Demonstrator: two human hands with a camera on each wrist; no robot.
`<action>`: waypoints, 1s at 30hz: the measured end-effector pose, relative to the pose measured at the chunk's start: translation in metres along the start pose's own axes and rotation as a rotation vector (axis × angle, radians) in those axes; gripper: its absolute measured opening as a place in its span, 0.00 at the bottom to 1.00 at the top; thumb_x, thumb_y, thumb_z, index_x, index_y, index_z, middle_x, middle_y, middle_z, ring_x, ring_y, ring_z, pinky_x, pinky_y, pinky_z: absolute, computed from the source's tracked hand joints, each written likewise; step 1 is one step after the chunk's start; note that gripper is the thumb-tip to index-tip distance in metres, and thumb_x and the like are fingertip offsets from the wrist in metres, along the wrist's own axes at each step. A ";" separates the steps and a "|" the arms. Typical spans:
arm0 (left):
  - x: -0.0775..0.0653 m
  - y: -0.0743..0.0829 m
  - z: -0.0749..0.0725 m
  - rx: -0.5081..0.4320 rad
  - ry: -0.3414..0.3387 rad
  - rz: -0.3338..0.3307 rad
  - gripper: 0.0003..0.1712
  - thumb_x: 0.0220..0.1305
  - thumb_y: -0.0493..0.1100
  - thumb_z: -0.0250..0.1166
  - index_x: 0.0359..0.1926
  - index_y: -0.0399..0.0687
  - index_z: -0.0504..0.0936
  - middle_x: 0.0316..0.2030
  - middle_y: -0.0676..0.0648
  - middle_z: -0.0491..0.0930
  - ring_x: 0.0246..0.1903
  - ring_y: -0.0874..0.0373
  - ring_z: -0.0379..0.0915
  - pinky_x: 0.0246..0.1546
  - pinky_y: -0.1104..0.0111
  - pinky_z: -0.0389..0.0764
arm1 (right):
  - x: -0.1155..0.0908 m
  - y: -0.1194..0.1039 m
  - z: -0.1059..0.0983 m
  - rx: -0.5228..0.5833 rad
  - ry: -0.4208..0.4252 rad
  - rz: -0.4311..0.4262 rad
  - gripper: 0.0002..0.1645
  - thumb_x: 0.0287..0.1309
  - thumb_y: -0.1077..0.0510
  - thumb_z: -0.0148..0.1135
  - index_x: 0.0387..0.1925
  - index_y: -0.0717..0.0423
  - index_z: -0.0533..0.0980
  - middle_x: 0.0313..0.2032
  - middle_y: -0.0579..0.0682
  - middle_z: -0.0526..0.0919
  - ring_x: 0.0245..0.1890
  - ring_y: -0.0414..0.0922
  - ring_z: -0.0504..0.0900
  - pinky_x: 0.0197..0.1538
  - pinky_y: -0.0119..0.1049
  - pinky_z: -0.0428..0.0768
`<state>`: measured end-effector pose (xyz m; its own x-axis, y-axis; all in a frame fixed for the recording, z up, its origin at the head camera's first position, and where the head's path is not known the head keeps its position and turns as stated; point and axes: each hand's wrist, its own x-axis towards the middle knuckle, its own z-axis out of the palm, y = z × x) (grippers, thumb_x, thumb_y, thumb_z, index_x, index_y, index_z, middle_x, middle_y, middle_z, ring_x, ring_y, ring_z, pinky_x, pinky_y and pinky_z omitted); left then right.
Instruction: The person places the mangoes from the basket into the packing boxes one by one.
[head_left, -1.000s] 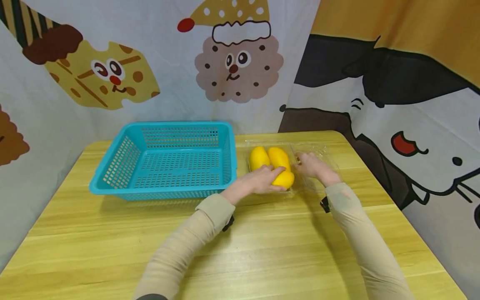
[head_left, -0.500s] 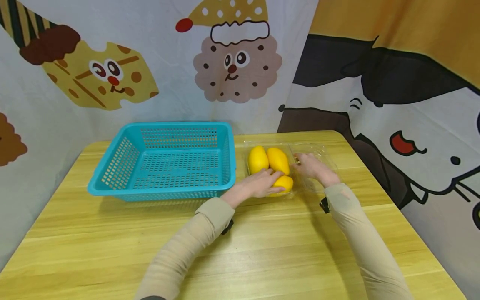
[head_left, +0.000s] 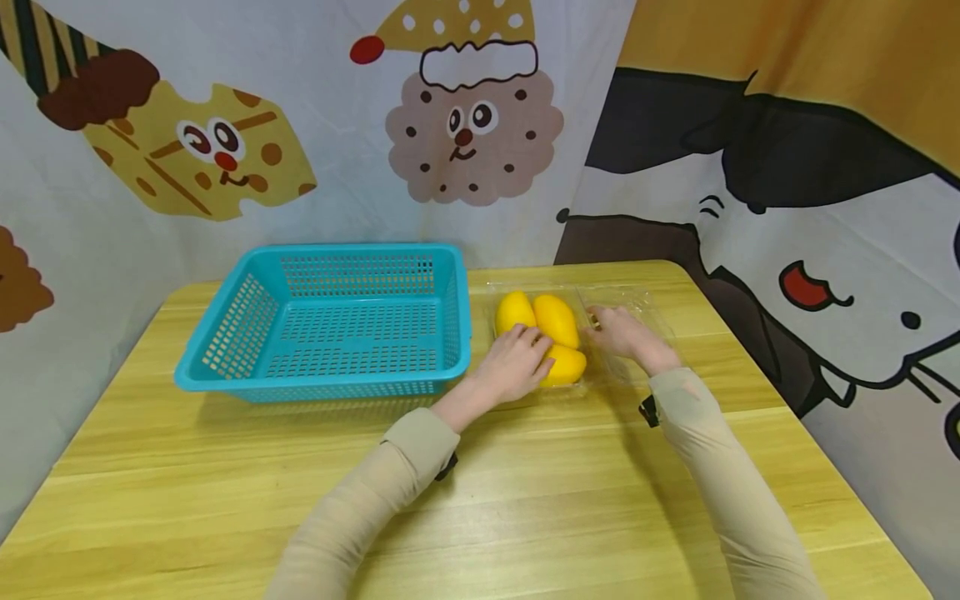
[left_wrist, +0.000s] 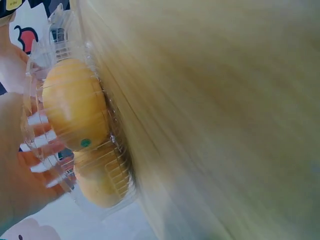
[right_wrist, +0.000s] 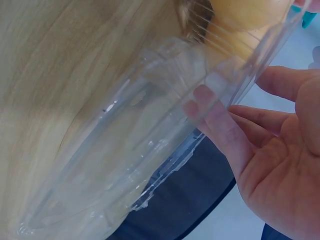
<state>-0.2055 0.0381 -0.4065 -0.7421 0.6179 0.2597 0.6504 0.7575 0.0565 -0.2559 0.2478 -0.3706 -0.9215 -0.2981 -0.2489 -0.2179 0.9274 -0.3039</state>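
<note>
Three yellow mangoes, a left one (head_left: 514, 310), a right one (head_left: 555, 321) and a front one (head_left: 564, 367), lie in the base of a clear plastic clamshell box. Its lid (right_wrist: 125, 150) is folded out flat to the right. Over the left front corner of the base is my left hand (head_left: 513, 367), fingers spread loosely, fingertips beside the front mango. In the left wrist view a mango (left_wrist: 75, 105) with a small green sticker shows through the ribbed plastic wall. My right hand (head_left: 621, 329) pinches the box near the fold between base and lid.
A turquoise plastic basket (head_left: 330, 385) with perforated sides stands left of the box, nothing in it. Both rest on a wooden table (head_left: 525, 500). A printed cartoon cloth (head_left: 337, 167) hangs behind the table's back edge.
My left hand has let go of the front mango and drawn back left, uncovering more of it. The front mango now lies flat in the base. My right hand has stayed in place.
</note>
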 end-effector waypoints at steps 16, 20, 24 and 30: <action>-0.010 -0.011 -0.001 0.092 0.101 -0.347 0.26 0.59 0.41 0.57 0.57 0.33 0.67 0.53 0.33 0.70 0.52 0.42 0.68 0.56 0.58 0.70 | -0.001 0.002 0.001 0.029 0.007 0.004 0.34 0.66 0.51 0.46 0.66 0.67 0.54 0.57 0.69 0.69 0.57 0.61 0.71 0.57 0.54 0.71; -0.010 -0.012 0.001 0.049 0.103 -0.417 0.29 0.58 0.41 0.58 0.57 0.29 0.65 0.51 0.33 0.73 0.50 0.43 0.71 0.55 0.59 0.71 | -0.002 0.005 0.001 0.066 0.034 -0.003 0.33 0.66 0.52 0.45 0.65 0.68 0.56 0.57 0.69 0.69 0.57 0.61 0.70 0.57 0.54 0.71; -0.009 -0.013 0.003 0.015 0.120 -0.439 0.27 0.58 0.39 0.57 0.55 0.27 0.66 0.44 0.35 0.76 0.44 0.45 0.73 0.48 0.61 0.73 | -0.004 0.012 -0.001 0.067 0.097 0.018 0.31 0.67 0.52 0.43 0.64 0.69 0.58 0.57 0.70 0.69 0.56 0.63 0.71 0.55 0.56 0.71; -0.010 -0.013 0.004 0.139 0.168 -0.410 0.26 0.57 0.41 0.57 0.53 0.26 0.69 0.38 0.39 0.78 0.36 0.50 0.75 0.41 0.65 0.72 | -0.006 0.039 -0.009 -0.022 0.154 0.165 0.28 0.65 0.54 0.42 0.61 0.68 0.63 0.57 0.70 0.68 0.52 0.64 0.72 0.47 0.56 0.75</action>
<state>-0.2067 0.0232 -0.4142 -0.8895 0.2279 0.3960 0.2727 0.9602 0.0600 -0.2618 0.2882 -0.3727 -0.9831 -0.1059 -0.1495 -0.0661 0.9660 -0.2499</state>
